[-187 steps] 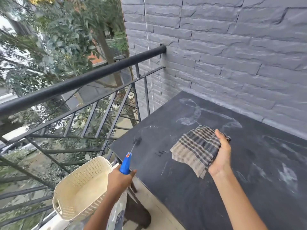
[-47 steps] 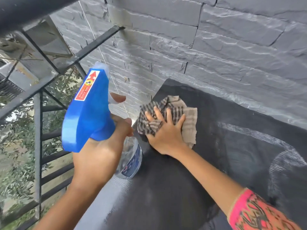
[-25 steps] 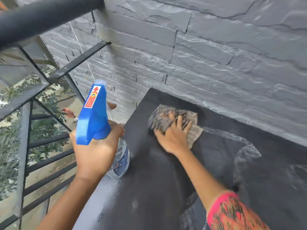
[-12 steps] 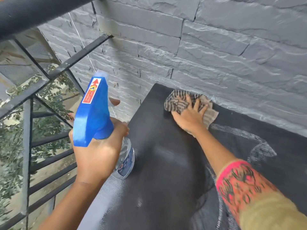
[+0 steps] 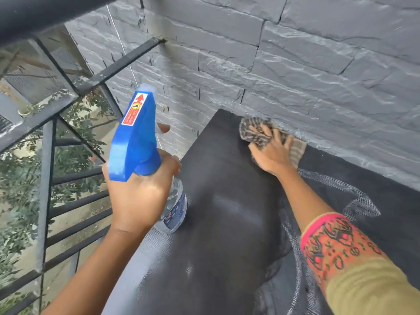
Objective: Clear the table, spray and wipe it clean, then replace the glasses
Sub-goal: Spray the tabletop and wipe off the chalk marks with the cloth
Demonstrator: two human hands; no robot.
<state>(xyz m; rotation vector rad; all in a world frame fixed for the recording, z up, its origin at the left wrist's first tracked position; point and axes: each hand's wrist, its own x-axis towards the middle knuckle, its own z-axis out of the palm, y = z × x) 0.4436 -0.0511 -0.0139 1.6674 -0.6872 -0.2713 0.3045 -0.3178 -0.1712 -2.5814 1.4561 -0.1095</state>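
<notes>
Table (image 5: 227,223) — right hand (image 5: 271,153) fingers (image 5: 264,133) spread on cloth (image 5: 251,129) by wall (image 5: 295,64); left hand (image 5: 138,196) grips spray bottle (image 5: 134,137).

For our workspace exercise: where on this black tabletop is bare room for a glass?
Bare: the middle of the black tabletop, between the blue-headed clear spray bottle in the left hand and the right forearm. Crowded: the far corner by the grey brick wall, where the right hand presses the checked cloth.

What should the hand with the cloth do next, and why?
Probably sweep the cloth rightward along the wall: the right hand presses it into the table's far corner, and pale streaks show on the right side.
</notes>
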